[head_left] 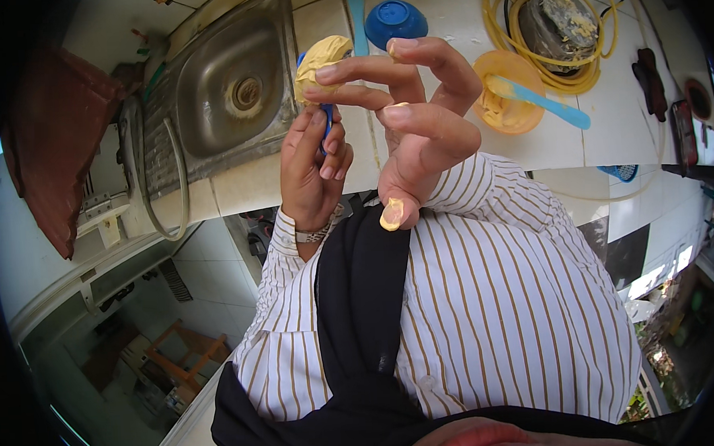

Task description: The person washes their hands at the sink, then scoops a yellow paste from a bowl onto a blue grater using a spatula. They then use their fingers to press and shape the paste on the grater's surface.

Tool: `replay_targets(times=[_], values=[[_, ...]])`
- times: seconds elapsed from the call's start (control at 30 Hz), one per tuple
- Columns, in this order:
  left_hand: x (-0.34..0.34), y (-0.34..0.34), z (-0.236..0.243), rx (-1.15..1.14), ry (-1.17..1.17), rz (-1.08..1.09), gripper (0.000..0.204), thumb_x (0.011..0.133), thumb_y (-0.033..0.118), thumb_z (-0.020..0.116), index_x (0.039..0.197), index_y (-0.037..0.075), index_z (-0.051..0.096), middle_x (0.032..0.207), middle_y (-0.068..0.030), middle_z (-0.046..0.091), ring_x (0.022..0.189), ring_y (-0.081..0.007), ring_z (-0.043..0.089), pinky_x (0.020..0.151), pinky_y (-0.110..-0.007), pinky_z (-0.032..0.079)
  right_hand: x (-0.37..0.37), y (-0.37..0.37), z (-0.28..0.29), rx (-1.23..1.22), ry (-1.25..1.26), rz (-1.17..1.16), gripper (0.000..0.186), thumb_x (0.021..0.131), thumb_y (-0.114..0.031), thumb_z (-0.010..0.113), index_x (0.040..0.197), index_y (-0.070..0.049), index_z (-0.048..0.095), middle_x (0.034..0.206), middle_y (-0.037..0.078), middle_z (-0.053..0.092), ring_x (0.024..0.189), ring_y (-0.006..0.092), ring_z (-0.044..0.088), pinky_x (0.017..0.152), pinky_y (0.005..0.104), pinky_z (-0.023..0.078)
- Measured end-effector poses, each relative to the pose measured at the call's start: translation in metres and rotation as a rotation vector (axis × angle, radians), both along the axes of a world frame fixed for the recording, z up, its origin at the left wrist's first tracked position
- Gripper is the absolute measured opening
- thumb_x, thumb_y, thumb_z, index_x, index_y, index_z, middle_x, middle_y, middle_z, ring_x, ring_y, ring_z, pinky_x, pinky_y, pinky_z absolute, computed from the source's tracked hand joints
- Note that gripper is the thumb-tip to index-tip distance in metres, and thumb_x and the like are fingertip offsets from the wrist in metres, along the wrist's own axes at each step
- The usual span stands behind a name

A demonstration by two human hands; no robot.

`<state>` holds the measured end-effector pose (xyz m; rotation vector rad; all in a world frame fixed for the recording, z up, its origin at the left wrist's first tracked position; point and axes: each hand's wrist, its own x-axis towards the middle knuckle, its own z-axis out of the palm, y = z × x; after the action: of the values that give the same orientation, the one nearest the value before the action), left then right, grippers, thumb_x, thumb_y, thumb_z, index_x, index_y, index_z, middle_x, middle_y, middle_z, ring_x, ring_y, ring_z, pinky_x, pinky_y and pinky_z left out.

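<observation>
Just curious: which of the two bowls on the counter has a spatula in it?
The orange bowl, holding a light blue spatula; the blue bowl sits upside down.

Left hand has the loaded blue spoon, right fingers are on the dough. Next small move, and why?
Probably pinch or push the yellow dough off the blue spoon with the right hand: its fingertips already touch the lump, the left hand grips the handle, and dough smears the thumb.

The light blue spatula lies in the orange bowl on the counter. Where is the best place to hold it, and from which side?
Probably grip the spatula by its bare handle end, which sticks out past the rim of the orange bowl toward the picture's right. Come from that side and from above. The other end lies in yellow dough inside the bowl, so it looks sticky, while the handle rests free over the white counter.
</observation>
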<state>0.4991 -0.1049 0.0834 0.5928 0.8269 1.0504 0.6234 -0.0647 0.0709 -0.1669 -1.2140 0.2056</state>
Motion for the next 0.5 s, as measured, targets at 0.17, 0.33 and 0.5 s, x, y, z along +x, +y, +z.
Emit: replay_targets(times=[0.17,0.33,0.5], values=[[-0.009,-0.001,-0.004,0.046,-0.029,-0.017,0.018,0.096,0.019,0.045,0.098,0.001,0.048,0.065,0.0018,0.044,0.041,-0.0019,0.033,0.041,-0.018,0.03,0.004,0.007,0.001,-0.131,0.133,-0.061,0.064,0.081,-0.054,0.056,0.114,-0.003,0.036,0.127,0.023,0.025,0.099,0.0402,0.056,0.074,0.0483,0.056],[-0.014,-0.005,-0.004,0.057,0.021,0.012,0.019,0.095,0.019,0.047,0.098,0.0,0.049,0.066,0.0004,0.046,0.042,-0.0027,0.034,0.042,-0.018,0.031,0.003,0.011,-0.002,-0.154,0.051,-0.019,0.075,0.069,-0.054,0.071,0.113,-0.003,0.038,0.127,0.022,0.027,0.108,0.0407,0.051,0.082,0.0518,0.052],[-0.018,-0.004,-0.008,0.077,0.087,0.017,0.02,0.095,0.019,0.048,0.099,0.0,0.051,0.067,-0.0005,0.049,0.043,-0.0037,0.035,0.044,-0.019,0.033,-0.015,0.009,0.003,-0.061,0.009,-0.125,0.068,0.075,-0.052,0.064,0.113,-0.003,0.037,0.124,0.023,0.029,0.098,0.0375,0.055,0.075,0.0465,0.055]])
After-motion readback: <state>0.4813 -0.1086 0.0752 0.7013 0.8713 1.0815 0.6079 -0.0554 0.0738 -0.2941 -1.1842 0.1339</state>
